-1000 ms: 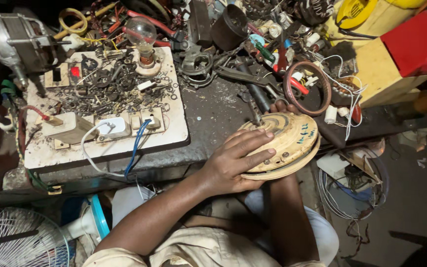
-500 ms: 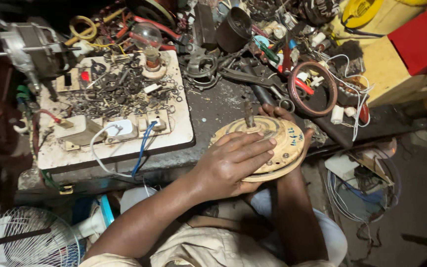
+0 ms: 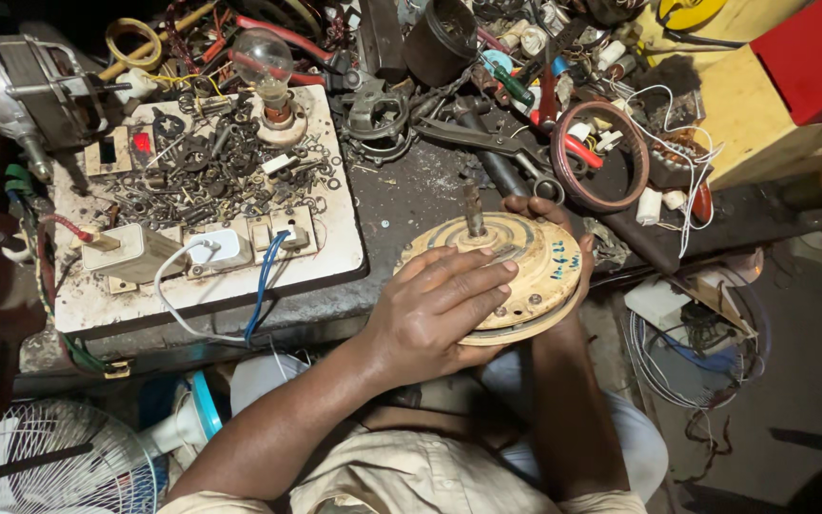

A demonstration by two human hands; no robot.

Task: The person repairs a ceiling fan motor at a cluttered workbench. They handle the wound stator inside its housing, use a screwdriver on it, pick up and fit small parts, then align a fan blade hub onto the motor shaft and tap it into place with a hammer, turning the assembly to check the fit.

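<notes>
1. While I watch from the head view, the left hand [image 3: 435,309] lies flat on the round yellowish motor disc [image 3: 516,271], fingers spread, and the right hand [image 3: 549,219] curls around its far rim; the disc overhangs the desk [image 3: 401,190] edge above the lap.
2. I judge the disc could tip off that edge, or its upright shaft [image 3: 473,211] jab a palm.
3. Handwritten blue marks sit on the disc's right rim; a red box [image 3: 815,57] and a yellow block [image 3: 749,114] fill the far right corner.

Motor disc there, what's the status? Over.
Left hand flat on top of the motor disc. Right hand grips its far rim from below. Shaft points up. Pliers and loose parts crowd close behind.
</notes>
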